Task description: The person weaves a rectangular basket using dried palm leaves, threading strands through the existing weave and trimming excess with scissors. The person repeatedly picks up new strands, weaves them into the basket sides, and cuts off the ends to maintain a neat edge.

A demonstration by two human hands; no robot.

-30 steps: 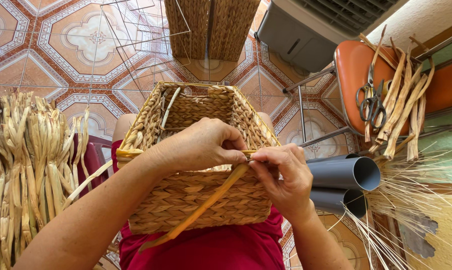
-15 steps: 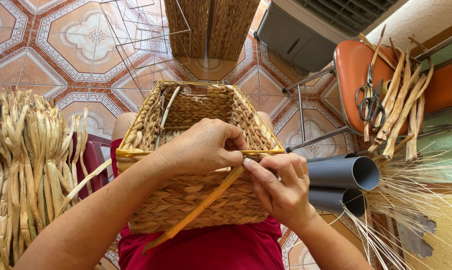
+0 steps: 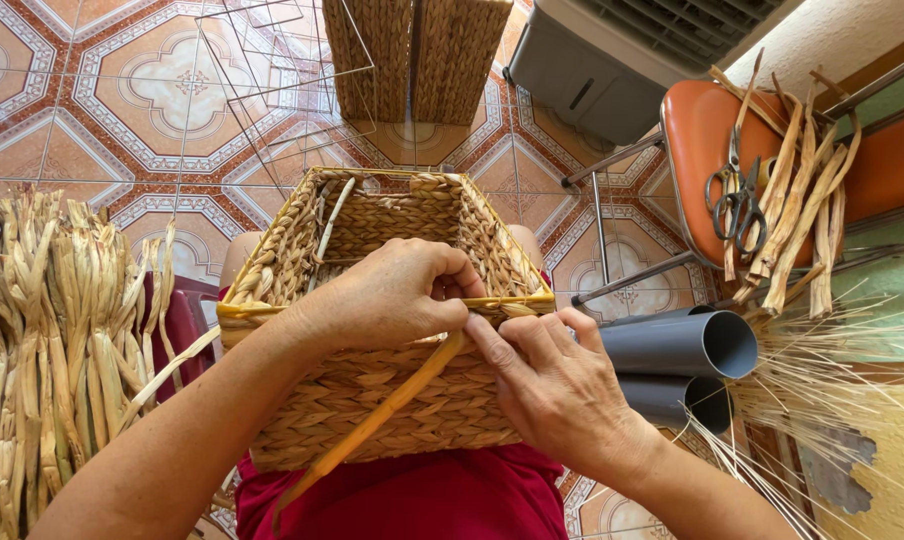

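A rectangular woven straw basket (image 3: 302, 245) rests on my lap, its rim bound with a yellow strip. My left hand (image 3: 387, 295) is closed over the near rim, gripping it together with the yellow binding strip (image 3: 372, 420), whose loose end trails down the basket's front. My right hand (image 3: 557, 385) sits just right of it, fingertips pressing the strip against the rim where it meets the left hand.
A bundle of dried leaves (image 3: 42, 330) stands at left. Grey pipes (image 3: 687, 345) and thin straw stalks (image 3: 822, 370) lie at right. Scissors (image 3: 737, 195) and dried strips rest on an orange chair (image 3: 707, 130). A wire frame (image 3: 272, 80) and woven panels (image 3: 412, 55) stand on the tiled floor.
My right hand has slid lower and closer to my left hand, its fingers flattening onto the strip at the rim. The basket and left hand have barely moved.
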